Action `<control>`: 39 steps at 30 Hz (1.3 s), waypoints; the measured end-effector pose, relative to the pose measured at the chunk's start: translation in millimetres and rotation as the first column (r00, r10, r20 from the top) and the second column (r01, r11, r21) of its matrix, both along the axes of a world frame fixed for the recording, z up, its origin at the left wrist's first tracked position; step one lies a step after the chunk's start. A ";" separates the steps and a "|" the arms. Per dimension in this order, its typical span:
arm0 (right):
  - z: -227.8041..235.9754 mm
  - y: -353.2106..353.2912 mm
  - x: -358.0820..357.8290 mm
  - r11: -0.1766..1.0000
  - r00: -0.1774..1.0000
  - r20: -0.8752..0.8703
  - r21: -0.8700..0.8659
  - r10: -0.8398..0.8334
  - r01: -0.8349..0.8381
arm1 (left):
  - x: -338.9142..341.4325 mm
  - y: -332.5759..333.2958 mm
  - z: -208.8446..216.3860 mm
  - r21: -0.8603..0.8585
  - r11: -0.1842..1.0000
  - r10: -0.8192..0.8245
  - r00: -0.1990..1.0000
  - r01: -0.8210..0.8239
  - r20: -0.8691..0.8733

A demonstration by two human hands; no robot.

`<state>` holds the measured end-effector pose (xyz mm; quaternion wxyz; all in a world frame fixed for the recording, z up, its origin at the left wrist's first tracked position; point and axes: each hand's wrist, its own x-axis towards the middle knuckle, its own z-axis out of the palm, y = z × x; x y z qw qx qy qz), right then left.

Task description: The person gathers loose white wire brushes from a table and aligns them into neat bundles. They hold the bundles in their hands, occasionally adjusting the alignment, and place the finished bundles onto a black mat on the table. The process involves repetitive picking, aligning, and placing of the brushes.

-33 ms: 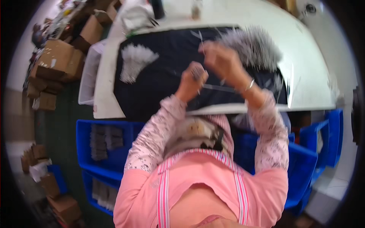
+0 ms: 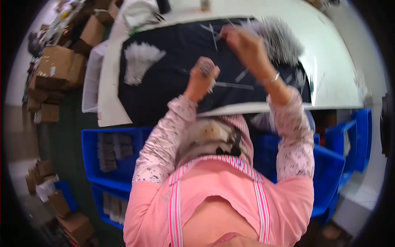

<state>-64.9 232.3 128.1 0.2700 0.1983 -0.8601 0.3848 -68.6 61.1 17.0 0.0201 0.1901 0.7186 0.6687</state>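
My left hand (image 2: 200,80) is closed around a small bundle of thin grey strips (image 2: 205,69), whose ends show at the top of the fist. Farther out and to the right, my right hand (image 2: 249,46) is over the black cloth (image 2: 173,86), its fingertips near some loose pale strips (image 2: 213,36). Motion smears those fingers, so I cannot make out whether they hold anything. Just beyond that hand lies a big heap of thin grey-white strips (image 2: 279,39). A single pale strip (image 2: 234,86) lies beside my left fist. On the cloth's left rests a fanned bundle of whitish strips (image 2: 140,61).
The cloth covers part of a white table (image 2: 329,78). Blue bins (image 2: 92,154) holding grey bundles stand at the lower left, with more blue bins (image 2: 329,164) at the right. A white plastic tub (image 2: 91,82) and cardboard boxes (image 2: 61,61) are at the far left.
My right hand has moved farther away, toward the loose strips. My left hand keeps its bundle and has shifted slightly up and left in view, as has the table.
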 end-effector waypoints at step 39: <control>-3.7 -59.6 16.9 0.883 0.934 -0.071 0.356 0.350 -0.304 | -7.3 -3.0 -29.8 0.150 0.970 -0.154 0.960 0.192 -0.234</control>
